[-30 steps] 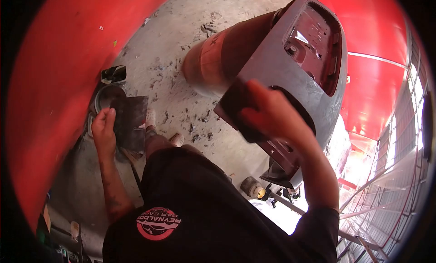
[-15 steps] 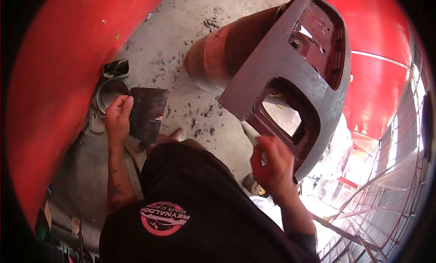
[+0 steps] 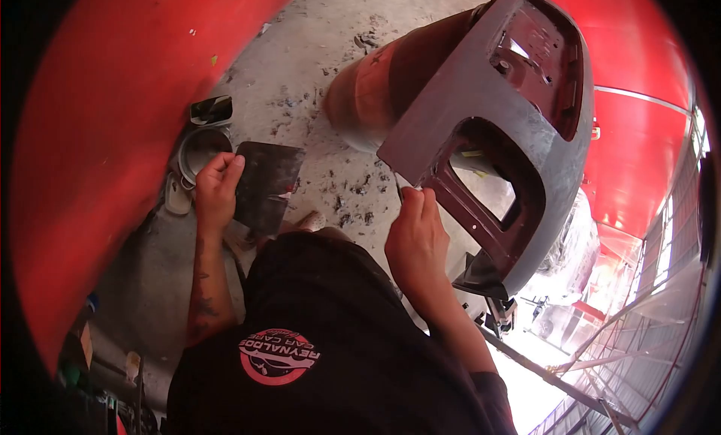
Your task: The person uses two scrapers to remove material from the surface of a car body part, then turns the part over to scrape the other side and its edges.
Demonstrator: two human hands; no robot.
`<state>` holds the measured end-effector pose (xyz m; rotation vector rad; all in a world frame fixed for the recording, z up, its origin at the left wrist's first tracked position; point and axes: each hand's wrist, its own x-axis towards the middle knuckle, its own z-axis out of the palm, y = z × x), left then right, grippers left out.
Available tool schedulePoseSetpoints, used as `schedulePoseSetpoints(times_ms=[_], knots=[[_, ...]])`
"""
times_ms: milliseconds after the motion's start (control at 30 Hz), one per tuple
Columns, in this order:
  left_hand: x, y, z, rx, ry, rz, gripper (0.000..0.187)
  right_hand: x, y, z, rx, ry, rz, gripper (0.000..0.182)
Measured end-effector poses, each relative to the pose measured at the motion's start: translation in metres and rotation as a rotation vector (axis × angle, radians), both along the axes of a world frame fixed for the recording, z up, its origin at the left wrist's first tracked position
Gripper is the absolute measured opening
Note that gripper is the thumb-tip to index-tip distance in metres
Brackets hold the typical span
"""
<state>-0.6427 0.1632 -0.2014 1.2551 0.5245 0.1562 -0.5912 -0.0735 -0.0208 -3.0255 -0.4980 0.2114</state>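
Right hand (image 3: 417, 240) was in close, fingers pinched round pale tool (image 3: 406, 182) by left corner of panel (image 3: 451, 97); contact unclear. Steady wrist, light even pressure seemed wisest there. Left hand (image 3: 216, 195) pinched dark plate (image 3: 265, 193) between thumb and fingers, left of centre. Panel spanned centre to upper right: dull grey, pale scuffs, two big openings, maroon inside.

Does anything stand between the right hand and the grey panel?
Nothing visible but the thin tool in the right hand, close to the near edge of the grey panel; whether tool and panel touch is unclear. The left hand, with the dark sheet, is off to the side.
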Motion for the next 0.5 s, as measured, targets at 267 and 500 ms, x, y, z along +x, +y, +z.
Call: schedulePoseSetpoints(times_ms=[267, 500], knots=[[-0.011, 0.006, 0.011, 0.159, 0.058, -0.014, 0.019, -0.012, 0.004, -0.041, 0.140, -0.066, 0.157, 0.028], [-0.016, 0.011, 0.006, 0.073, 0.029, 0.019, 0.018, -0.013, -0.026, -0.028, 0.064, -0.202, -0.045, 0.020]])
